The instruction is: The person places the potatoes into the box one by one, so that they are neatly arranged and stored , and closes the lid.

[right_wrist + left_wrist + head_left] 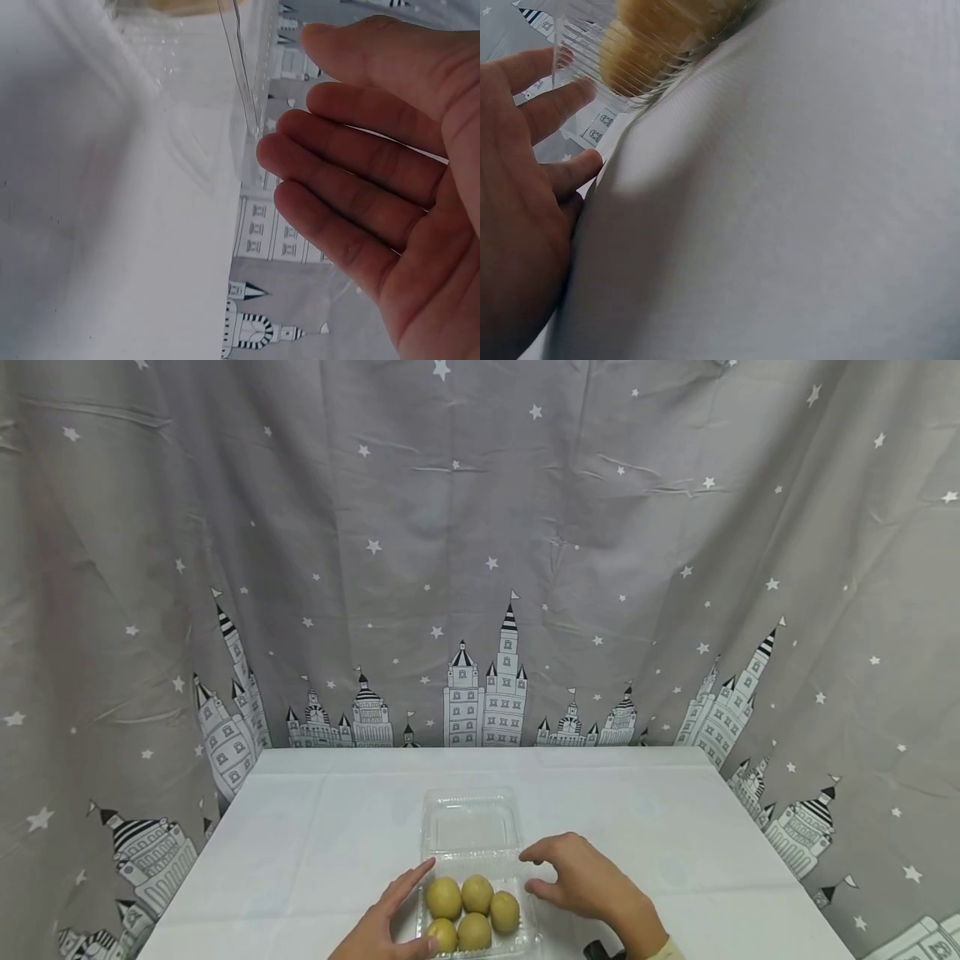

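Observation:
A clear plastic clamshell box (471,823) lies on the table with its lid folded back, away from me. Several round yellow-green fruits (444,898) sit in its near half; their exact kind does not show. My left hand (384,925) is at the box's left side, fingers stretched along it and thumb over the near left fruit. In the left wrist view, the fingertips (581,90) are right at the ridged plastic wall. Beside the box's right edge, my right hand (583,878) holds nothing, its fingers loosely bent and thumb apart.
The white-covered table (337,827) extends around the box on both sides. Behind it hangs a grey curtain (420,610) printed with stars and castles. A small black object (596,950) shows by my right wrist at the bottom edge.

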